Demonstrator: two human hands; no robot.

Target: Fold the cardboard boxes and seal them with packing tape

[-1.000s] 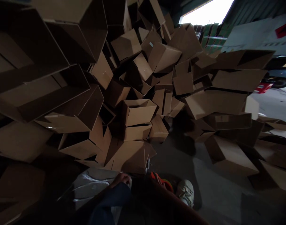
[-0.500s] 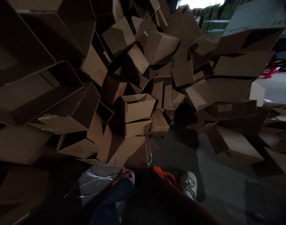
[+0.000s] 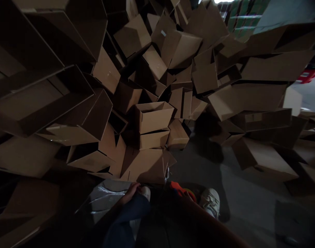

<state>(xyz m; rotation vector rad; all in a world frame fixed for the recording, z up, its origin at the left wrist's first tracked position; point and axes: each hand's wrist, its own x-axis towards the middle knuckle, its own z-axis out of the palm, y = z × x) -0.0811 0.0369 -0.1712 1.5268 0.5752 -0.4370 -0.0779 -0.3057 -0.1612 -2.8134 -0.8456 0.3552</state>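
Note:
My left hand (image 3: 133,191) hangs low in front of me, beside my left shoe (image 3: 145,193) and over a grey-white plastic sheet or bag (image 3: 105,193). Its fingers are curled, and anything inside them is hidden in the dark. My right hand (image 3: 189,197) is closed around an orange tape dispenser (image 3: 176,187), which is dim and partly covered by the hand; a round part shows at its side. Just ahead of both hands lies an open cardboard box (image 3: 147,167), with its flaps spread.
Brown cardboard boxes (image 3: 157,117) are heaped ahead and to the left, many of them open. More boxes (image 3: 266,158) lie on the right, along the grey floor (image 3: 242,196). My right shoe (image 3: 211,201) stands beside the dispenser. A red object (image 3: 309,75) sits at the far right.
The view has shifted slightly, moving the boxes a little to the right in the picture. Both hands stay low in nearly the same place, and the orange dispenser is still in my right hand.

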